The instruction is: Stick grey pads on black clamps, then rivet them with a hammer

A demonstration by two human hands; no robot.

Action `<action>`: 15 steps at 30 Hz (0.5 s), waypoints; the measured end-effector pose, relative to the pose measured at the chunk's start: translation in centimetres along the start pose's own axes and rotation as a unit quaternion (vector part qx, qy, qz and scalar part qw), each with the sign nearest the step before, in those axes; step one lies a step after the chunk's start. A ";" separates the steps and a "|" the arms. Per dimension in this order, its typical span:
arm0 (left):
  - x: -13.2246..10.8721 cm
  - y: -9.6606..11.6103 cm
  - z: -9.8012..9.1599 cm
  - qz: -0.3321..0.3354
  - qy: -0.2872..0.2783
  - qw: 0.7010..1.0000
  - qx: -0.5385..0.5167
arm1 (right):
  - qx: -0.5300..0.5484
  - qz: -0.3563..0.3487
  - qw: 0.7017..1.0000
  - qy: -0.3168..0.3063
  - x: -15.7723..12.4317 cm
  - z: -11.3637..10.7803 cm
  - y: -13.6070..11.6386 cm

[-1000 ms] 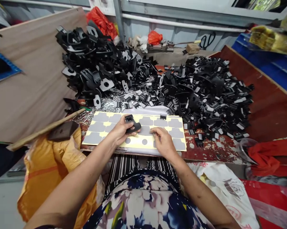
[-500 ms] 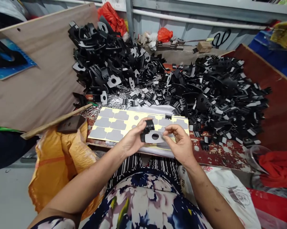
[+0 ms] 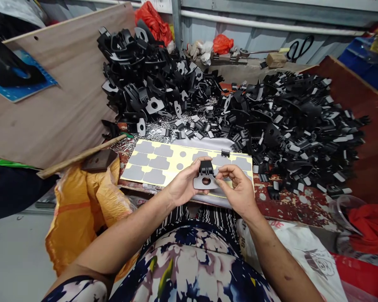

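My left hand point(image 3: 183, 186) grips a small black plastic clip part point(image 3: 205, 167) with a grey foam pad point(image 3: 204, 182) stuck to its face. My right hand point(image 3: 236, 188) pinches the pad's right edge against the part. Both hands hover above a yellow backing sheet point(image 3: 176, 158) that carries several grey pads and lies on the table's near edge. Behind the sheet rises a big heap of black clip parts point(image 3: 233, 109).
Small metal pins point(image 3: 157, 131) are strewn between heap and sheet. A wooden-handled tool point(image 3: 82, 157) rests on an orange bag point(image 3: 82, 201) at the left. Brown boards stand at both sides. Scissors point(image 3: 297, 46) hang at the back wall. A red cloth point(image 3: 368, 222) lies at the right.
My right hand lifted a grey pad off the sheet and brought it onto the black part in my left hand. Both hands rose from the sheet and turned the part upright.
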State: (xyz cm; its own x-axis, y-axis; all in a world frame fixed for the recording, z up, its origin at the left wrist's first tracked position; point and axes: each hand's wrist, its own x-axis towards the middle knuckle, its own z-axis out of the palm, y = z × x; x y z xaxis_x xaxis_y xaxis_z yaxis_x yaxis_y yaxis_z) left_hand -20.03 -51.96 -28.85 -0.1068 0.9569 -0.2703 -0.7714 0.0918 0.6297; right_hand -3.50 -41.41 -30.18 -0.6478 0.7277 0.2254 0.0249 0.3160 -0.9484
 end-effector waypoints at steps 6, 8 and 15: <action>-0.2 0.3 -0.1 -0.004 -0.004 1.000 0.005 | -0.025 -0.010 1.000 -0.007 0.3 0.0 0.2; -0.2 -0.2 0.0 0.007 -0.009 1.000 0.028 | -0.067 -0.029 0.997 -0.013 0.2 0.2 0.0; 0.4 -2.9 0.5 0.155 0.107 0.969 0.157 | -0.248 -0.184 0.951 0.016 -1.1 1.6 -0.9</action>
State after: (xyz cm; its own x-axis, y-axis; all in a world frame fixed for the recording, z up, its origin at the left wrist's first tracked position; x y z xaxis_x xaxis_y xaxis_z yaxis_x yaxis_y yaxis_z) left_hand -17.48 -51.72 -30.38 -0.4566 0.8758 -0.1562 -0.4560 -0.0797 0.8864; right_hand -4.01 -43.42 -29.94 -0.6583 0.5283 0.5362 0.1625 0.7953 -0.5841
